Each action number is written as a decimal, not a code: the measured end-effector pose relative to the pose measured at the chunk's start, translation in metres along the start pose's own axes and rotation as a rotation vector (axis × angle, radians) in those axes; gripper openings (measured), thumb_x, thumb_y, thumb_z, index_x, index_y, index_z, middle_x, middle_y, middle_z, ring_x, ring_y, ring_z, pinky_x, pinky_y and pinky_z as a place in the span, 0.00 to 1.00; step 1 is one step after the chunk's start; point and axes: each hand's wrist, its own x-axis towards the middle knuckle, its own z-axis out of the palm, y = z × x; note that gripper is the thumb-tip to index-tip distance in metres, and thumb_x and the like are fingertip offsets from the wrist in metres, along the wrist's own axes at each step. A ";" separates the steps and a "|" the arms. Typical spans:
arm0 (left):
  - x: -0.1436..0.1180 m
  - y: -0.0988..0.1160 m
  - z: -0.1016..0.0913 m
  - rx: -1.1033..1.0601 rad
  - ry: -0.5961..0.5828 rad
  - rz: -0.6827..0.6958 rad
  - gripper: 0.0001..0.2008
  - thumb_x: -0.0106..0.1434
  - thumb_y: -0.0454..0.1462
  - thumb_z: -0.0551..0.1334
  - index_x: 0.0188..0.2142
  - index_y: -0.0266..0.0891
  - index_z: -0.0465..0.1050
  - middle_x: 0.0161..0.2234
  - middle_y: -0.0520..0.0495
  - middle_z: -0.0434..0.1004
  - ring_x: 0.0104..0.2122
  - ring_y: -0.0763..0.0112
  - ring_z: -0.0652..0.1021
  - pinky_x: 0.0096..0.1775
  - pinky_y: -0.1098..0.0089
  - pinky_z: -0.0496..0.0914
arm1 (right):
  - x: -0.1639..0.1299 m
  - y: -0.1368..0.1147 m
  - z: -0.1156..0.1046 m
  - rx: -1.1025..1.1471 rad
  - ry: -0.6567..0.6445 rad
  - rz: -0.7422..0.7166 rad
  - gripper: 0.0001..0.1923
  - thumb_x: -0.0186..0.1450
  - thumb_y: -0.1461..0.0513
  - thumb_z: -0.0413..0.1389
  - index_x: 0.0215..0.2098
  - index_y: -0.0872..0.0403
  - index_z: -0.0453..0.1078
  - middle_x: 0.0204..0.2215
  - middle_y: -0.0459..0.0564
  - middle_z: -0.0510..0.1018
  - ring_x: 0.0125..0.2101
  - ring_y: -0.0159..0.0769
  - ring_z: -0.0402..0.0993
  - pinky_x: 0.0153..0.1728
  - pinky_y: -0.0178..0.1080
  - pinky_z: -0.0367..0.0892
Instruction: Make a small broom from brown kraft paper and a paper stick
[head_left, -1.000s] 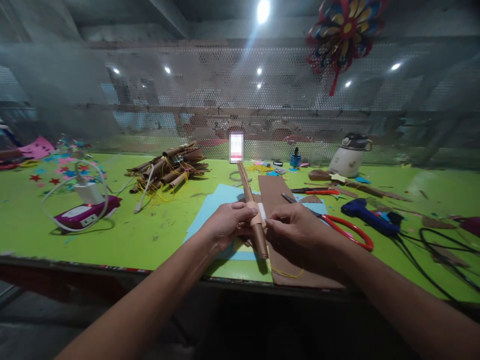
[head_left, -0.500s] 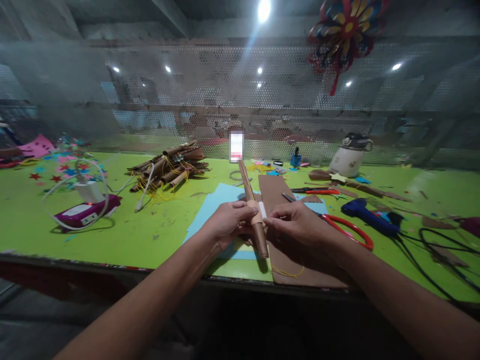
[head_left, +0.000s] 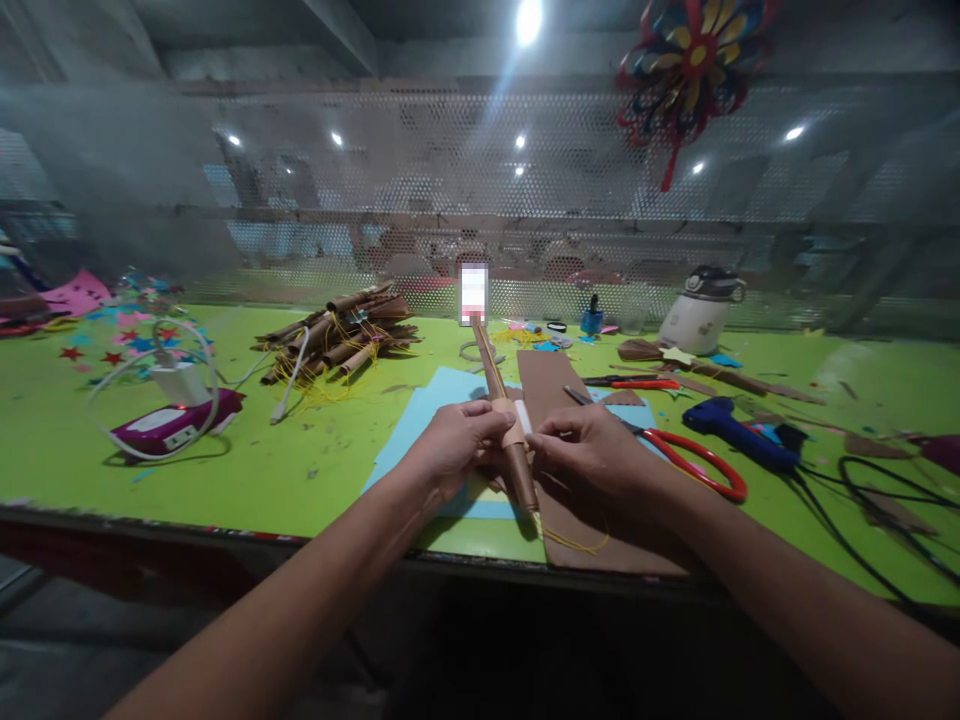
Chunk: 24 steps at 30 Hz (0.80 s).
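A long brown rolled paper stick point(head_left: 496, 384) points away from me over the green table point(head_left: 300, 460). My left hand point(head_left: 454, 446) grips its thicker near part from the left. My right hand point(head_left: 589, 450) pinches a strip of white tape point(head_left: 523, 417) and a tan paper band wrapped around the stick. Yellow string point(head_left: 574, 543) hangs from the stick's near end. Under the hands lie a brown paper sheet point(head_left: 551, 385) and a light blue sheet point(head_left: 420, 415).
Red-handled scissors point(head_left: 694, 462) and a blue glue gun point(head_left: 739, 430) with black cables lie to the right. A pile of brown paper rolls point(head_left: 337, 335) sits at the back left, a purple device with a white charger point(head_left: 169, 415) at the left, a white pot point(head_left: 697, 312) far right.
The far tip of the stick has swung slightly left and up. Both hands keep their hold with only small finger shifts.
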 end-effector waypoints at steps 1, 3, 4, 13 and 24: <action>0.000 0.000 0.000 0.000 0.002 0.003 0.06 0.53 0.31 0.61 0.23 0.36 0.64 0.15 0.57 0.58 0.13 0.80 0.60 0.18 0.74 0.56 | 0.000 0.000 0.000 0.001 0.002 0.009 0.16 0.62 0.58 0.51 0.25 0.59 0.73 0.18 0.46 0.69 0.20 0.28 0.60 0.21 0.33 0.55; 0.000 0.001 0.000 0.003 0.003 0.008 0.06 0.52 0.31 0.61 0.23 0.36 0.64 0.15 0.57 0.58 0.13 0.80 0.60 0.18 0.74 0.56 | 0.000 -0.001 0.000 -0.005 -0.003 0.014 0.16 0.63 0.58 0.51 0.24 0.59 0.72 0.18 0.45 0.69 0.20 0.28 0.61 0.22 0.32 0.56; 0.000 0.001 0.001 0.006 0.002 0.009 0.06 0.52 0.31 0.61 0.23 0.36 0.64 0.15 0.57 0.58 0.13 0.80 0.60 0.18 0.74 0.56 | -0.001 -0.001 0.000 -0.009 -0.009 0.011 0.16 0.63 0.58 0.50 0.23 0.59 0.71 0.18 0.45 0.69 0.20 0.28 0.61 0.22 0.32 0.56; -0.001 0.001 0.001 0.019 0.031 0.030 0.06 0.52 0.31 0.62 0.23 0.35 0.64 0.15 0.56 0.60 0.14 0.81 0.60 0.18 0.76 0.56 | 0.002 0.005 0.004 -0.108 0.070 -0.006 0.13 0.61 0.59 0.51 0.24 0.57 0.72 0.19 0.46 0.71 0.22 0.30 0.63 0.22 0.32 0.57; 0.000 0.001 0.001 0.024 0.074 0.055 0.03 0.52 0.30 0.62 0.25 0.33 0.68 0.16 0.54 0.63 0.14 0.80 0.62 0.17 0.75 0.58 | 0.003 0.005 0.005 -0.172 0.202 -0.036 0.08 0.57 0.65 0.52 0.24 0.56 0.73 0.22 0.46 0.75 0.25 0.32 0.68 0.27 0.33 0.61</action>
